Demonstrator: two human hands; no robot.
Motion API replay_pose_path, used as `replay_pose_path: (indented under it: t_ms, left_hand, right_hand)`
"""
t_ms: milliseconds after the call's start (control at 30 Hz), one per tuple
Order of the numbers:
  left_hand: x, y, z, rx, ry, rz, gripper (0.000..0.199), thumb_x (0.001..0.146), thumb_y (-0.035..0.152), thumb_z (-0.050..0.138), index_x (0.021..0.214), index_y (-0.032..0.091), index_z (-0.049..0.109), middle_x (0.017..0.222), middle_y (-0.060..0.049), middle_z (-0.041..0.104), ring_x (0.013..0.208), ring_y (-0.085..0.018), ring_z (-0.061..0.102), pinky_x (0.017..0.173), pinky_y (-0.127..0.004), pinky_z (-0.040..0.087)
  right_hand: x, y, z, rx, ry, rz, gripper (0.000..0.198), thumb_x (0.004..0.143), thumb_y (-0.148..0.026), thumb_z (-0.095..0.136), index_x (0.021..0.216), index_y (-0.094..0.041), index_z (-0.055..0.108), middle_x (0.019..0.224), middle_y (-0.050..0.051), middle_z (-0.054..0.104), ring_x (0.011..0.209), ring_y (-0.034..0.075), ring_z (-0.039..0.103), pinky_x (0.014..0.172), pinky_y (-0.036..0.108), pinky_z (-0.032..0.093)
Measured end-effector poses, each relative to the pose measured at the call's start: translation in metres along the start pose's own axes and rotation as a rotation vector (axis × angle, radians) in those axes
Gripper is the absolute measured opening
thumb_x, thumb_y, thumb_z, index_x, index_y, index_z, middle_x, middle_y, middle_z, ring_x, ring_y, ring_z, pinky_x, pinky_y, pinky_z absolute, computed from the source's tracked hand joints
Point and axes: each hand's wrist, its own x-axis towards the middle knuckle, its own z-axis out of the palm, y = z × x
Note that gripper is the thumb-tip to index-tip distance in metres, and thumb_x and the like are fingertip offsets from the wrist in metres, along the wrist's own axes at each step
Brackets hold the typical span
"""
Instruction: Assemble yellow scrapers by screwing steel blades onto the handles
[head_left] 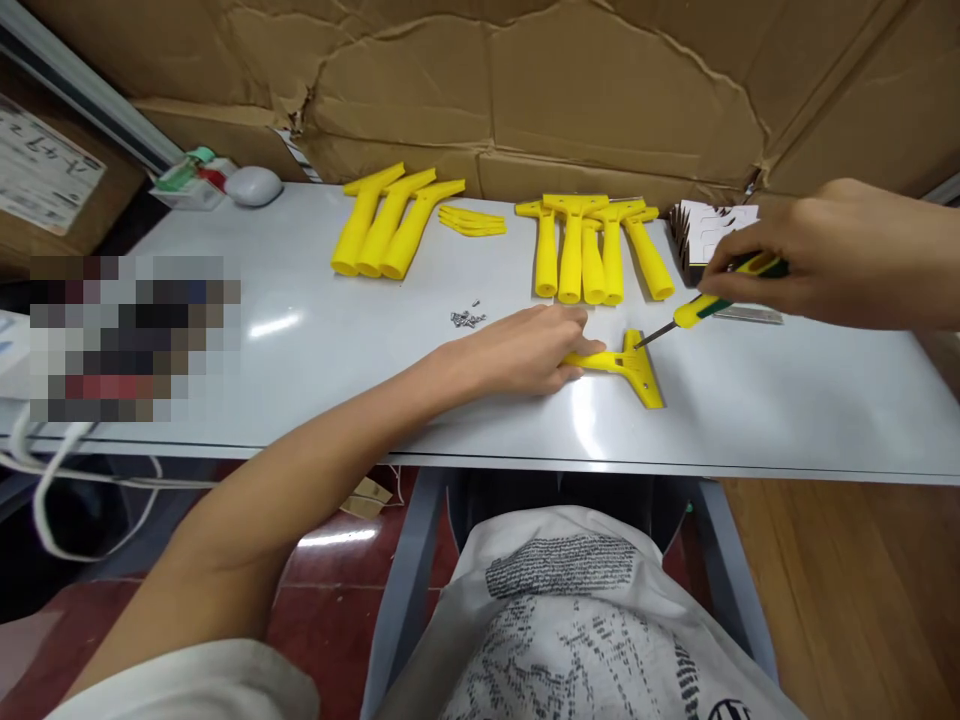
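While the left hand (536, 350) holds the handle of a yellow plastic T-shaped tool (634, 370) on the shiny white worktop (825, 400), the right hand (799, 262) grips a yellow-and-green screwdriver (691, 311) that leans so much that its metal tip at the tool's wide head might slip off.

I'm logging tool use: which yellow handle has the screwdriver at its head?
The handle held by the left hand, nearest the front table edge; the others sit farther back.
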Motion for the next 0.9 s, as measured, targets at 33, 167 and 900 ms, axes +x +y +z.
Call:
replay_pose_path:
  t_ms: [33,167,900]
  left_hand:
    - [0.000,0.000,0.000,0.002,0.001,0.001,0.043,0.106,0.020,0.058,0.140,0.016,0.083,0.107,-0.013,0.071,0.090,-0.024,0.063,0.082,-0.034,0.048]
    - [0.001,-0.001,0.001,-0.009,-0.002,0.009,0.043,0.106,0.021,0.058,0.141,0.017,0.082,0.106,-0.013,0.070,0.090,-0.024,0.063,0.082,-0.034,0.048]
    - [0.001,-0.001,0.001,0.040,-0.011,-0.007,0.049,0.107,0.019,0.057,0.149,0.020,0.080,0.108,-0.013,0.071,0.087,-0.024,0.062,0.078,-0.034,0.048]
  right_hand:
    - [-0.001,-0.002,-0.001,-0.007,-0.014,-0.039,0.015,0.099,-0.042,0.080,0.104,-0.028,0.082,0.088,0.005,0.078,0.070,0.022,0.065,0.072,0.041,0.043]
    - [-0.004,-0.014,-0.009,0.077,-0.136,0.019,0.027,0.100,-0.040,0.076,0.122,-0.025,0.073,0.095,0.006,0.082,0.073,0.023,0.071,0.074,0.040,0.049]
    - [-0.003,-0.017,-0.017,-0.004,-0.238,0.187,0.048,0.111,-0.063,0.050,0.099,-0.025,0.076,0.071,0.007,0.071,0.064,0.026,0.063,0.073,0.045,0.046]
